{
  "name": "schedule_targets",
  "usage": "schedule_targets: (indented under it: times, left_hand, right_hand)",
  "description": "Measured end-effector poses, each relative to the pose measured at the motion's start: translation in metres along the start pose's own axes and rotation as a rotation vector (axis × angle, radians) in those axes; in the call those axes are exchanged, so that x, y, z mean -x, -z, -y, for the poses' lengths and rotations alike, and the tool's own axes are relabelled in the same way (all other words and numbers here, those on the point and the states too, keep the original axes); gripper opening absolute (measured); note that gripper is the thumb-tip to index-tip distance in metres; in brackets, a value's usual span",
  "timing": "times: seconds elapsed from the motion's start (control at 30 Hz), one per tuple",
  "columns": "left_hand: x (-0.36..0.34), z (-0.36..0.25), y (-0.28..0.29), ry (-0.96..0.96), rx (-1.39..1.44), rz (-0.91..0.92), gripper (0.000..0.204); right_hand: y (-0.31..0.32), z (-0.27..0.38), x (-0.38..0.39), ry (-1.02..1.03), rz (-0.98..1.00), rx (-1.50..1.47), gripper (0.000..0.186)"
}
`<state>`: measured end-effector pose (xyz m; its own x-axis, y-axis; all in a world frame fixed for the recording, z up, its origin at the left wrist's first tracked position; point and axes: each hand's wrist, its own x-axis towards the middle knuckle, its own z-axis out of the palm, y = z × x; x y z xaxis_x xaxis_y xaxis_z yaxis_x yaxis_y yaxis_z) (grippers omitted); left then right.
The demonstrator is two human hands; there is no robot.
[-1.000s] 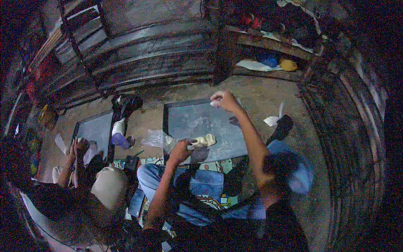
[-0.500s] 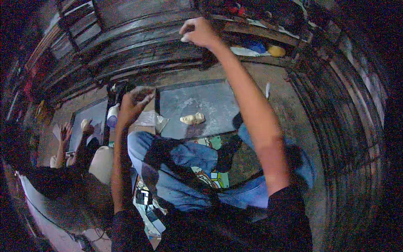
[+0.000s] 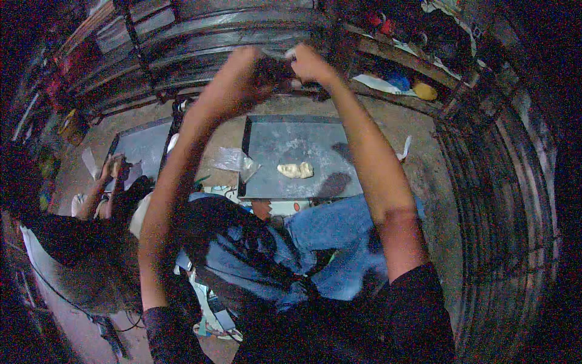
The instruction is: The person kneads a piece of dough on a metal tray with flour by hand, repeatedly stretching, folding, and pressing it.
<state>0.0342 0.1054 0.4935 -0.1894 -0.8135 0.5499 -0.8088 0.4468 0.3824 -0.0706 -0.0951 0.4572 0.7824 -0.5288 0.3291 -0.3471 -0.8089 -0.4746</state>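
My left hand (image 3: 245, 76), smeared by motion, is raised beyond the far edge of a dark-rimmed grey tray (image 3: 267, 136). Close beside it is my right hand (image 3: 310, 64), its fingers curled in. Between the two hands is a dark patch; whether it is a held thing or background, I cannot make out. A lumpy piece of pale dough (image 3: 296, 170) lies on the tray, untouched, amid whitish smears. At the tray's left edge rests a crumpled clear plastic bag (image 3: 233, 159).
To my left, a co-worker's hands (image 3: 115, 165) are together beside another grey tray (image 3: 142, 142). Dark metal slats (image 3: 485, 200) line the right side. A ledge at the back right bears a yellow thing (image 3: 425, 91) and a blue one (image 3: 397, 82). My jeans-clad legs (image 3: 339, 227) are folded before the tray.
My left hand has risen from beside the tray to near my right hand. My right hand's fingers have curled in. The co-worker's hands have come together. The view has shifted slightly.
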Motion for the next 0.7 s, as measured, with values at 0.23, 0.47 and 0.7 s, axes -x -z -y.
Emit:
schedule_targets:
  times: [0.23, 0.47, 0.7]
  left_hand:
    - [0.028, 0.072, -0.112, 0.172, 0.002, 0.117, 0.023]
    - [0.104, 0.175, -0.244, 0.352, -0.153, 0.391, 0.017]
    - [0.134, 0.208, -0.294, 0.420, -0.074, 0.516, 0.021]
  right_hand:
    - [-0.098, -0.148, 0.081, -0.113, 0.162, -0.413, 0.013]
    - [-0.207, -0.234, 0.194, -0.455, 0.157, -0.176, 0.010]
    - [-0.227, -0.206, 0.185, -0.345, 0.337, -0.067, 0.052]
